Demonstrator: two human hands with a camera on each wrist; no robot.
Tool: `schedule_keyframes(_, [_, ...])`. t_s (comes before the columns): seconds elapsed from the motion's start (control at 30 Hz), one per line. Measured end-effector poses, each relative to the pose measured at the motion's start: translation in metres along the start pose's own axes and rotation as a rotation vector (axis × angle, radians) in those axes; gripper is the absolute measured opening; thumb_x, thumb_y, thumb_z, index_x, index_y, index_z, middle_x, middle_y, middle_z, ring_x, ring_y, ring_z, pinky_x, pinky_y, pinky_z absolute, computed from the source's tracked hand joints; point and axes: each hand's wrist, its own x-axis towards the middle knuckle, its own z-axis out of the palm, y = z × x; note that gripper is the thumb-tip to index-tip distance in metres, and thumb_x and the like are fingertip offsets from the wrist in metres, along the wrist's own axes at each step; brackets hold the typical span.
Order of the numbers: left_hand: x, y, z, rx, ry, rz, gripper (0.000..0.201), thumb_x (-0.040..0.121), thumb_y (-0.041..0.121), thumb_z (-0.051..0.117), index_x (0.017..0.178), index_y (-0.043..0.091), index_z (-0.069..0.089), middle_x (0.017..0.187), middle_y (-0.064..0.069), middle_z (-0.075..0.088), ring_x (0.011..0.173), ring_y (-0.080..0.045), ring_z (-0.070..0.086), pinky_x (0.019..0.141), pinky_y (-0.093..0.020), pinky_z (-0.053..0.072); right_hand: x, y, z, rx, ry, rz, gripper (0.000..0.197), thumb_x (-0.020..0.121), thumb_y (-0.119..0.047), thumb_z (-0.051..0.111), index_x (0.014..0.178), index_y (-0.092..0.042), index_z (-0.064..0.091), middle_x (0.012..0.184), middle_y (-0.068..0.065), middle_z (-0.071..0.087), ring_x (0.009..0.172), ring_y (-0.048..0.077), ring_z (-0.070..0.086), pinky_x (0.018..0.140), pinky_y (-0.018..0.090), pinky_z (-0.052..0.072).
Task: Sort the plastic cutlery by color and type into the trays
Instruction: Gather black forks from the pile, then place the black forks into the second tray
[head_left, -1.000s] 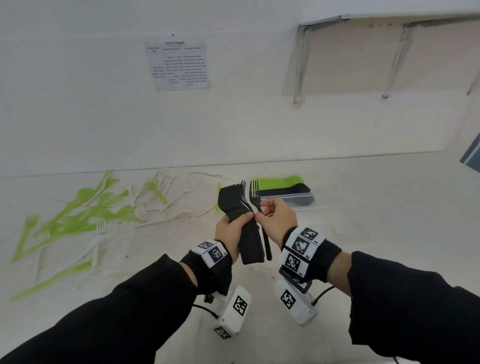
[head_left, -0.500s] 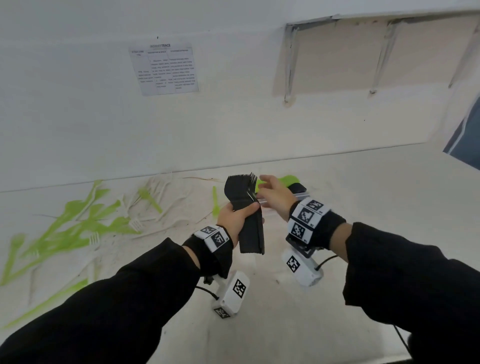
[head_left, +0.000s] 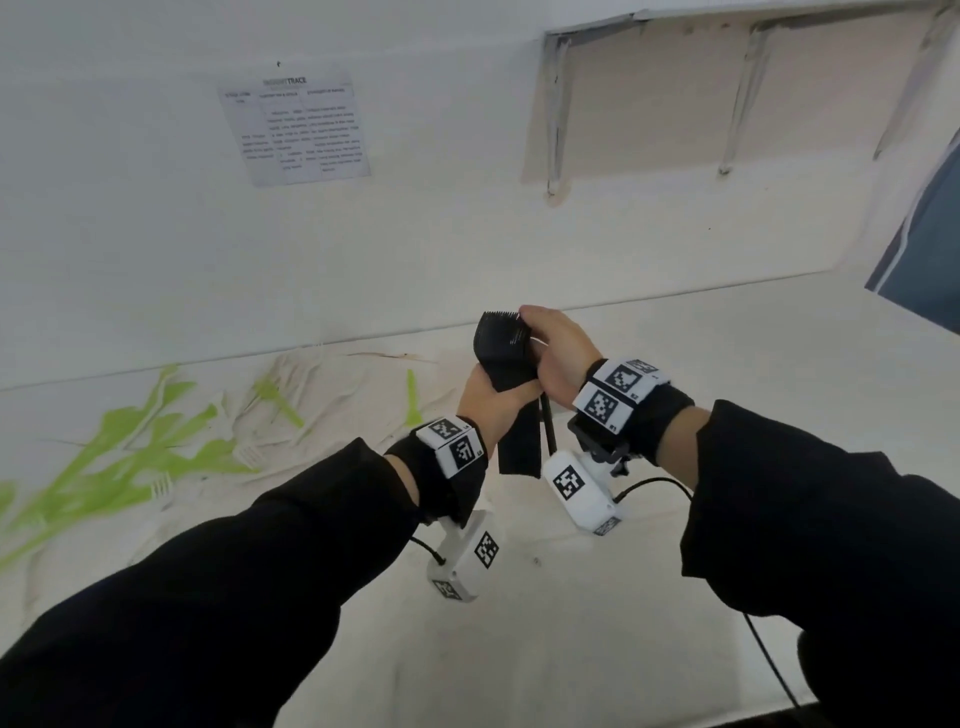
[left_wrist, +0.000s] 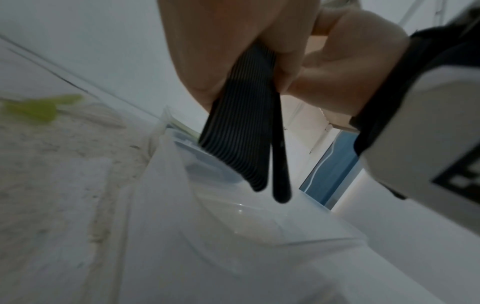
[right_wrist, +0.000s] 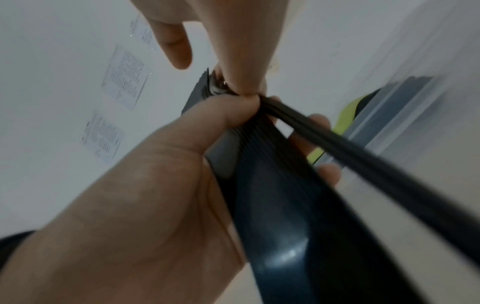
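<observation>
A printed sheet (head_left: 293, 130) is taped to the white wall (head_left: 130, 234). A shelf (head_left: 727, 93) is carried by metal brackets (head_left: 553, 104) above the pale surface (head_left: 753, 353).

A printed paper sheet (head_left: 294, 130) hangs on the white wall (head_left: 130, 234) — metal brackets (head_left: 555, 109) alongside.

The stack of black forks (head_left: 511, 384) is smooth plastic, its packed handle edges ribbed, with a glossy glint on the broad handle face just below the thumb in the right wrist view. The tray (left_wrist: 207, 185) under the fingers looks like clear, glossy plastic. The table (head_left: 519, 623) looks matt and rough. Left of the fingers lie green cutlery (head_left: 130, 447) and white cutlery (head_left: 249, 452), both smooth plastic. The sleeves (head_left: 260, 597) are matt black cloth.
</observation>
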Motion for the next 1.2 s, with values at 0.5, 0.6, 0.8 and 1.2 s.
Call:
schedule_keyframes(0.5, [-0.009,0.004,0.042,1.328,-0.254,0.338,0.037,0.091,0.018,0.045,0.126,0.008,0.037,0.114,-0.010,0.060,0.101,-0.033,0.059,0.071,-0.036,0.042,0.018,-0.075,-0.079,-1.542,-0.693,0.374,0.037,0.081,-0.032,0.069,0.107,-0.006,0.068,0.099,0.008,0.066,0.090,0.018,0.060,0.095,0.038,0.051])
schedule_keyframes(0.6, [-0.013,-0.007,0.051,1.406,-0.237,0.331,0.040,0.091,0.018,0.046,0.128,0.008,0.034,0.112,-0.008,0.063,0.099,-0.032,0.060,0.067,-0.035,0.040,0.015,-0.058,-0.091,-1.682,-0.802,0.352,0.033,0.079,-0.036,0.071,0.101,-0.012,0.068,0.088,0.002,0.062,0.082,0.015,0.057,0.084,0.030,0.049])
schedule_keyframes(0.8, [-0.014,-0.020,0.048,1.173,-0.262,0.195,0.063,0.083,0.044,0.062,0.135,0.026,0.031,0.132,0.010,0.050,0.122,-0.013,0.047,0.106,-0.041,0.022,0.014,-0.040,-0.115,-1.944,-0.788,0.150,0.036,0.076,-0.041,0.071,0.104,-0.020,0.069,0.090,-0.002,0.067,0.082,0.012,0.057,0.082,0.026,0.047])
schedule_keyframes(1.2, [-0.006,-0.043,0.019,0.345,0.254,-0.115,0.043,0.102,0.022,0.026,0.143,0.012,0.035,0.149,-0.001,0.035,0.138,-0.015,0.030,0.111,-0.022,0.018,0.016,-0.020,-0.099,-2.247,-0.789,0.024,0.052,0.073,-0.041,0.074,0.112,-0.007,0.063,0.110,0.009,0.066,0.100,0.025,0.064,0.079,0.030,0.050])
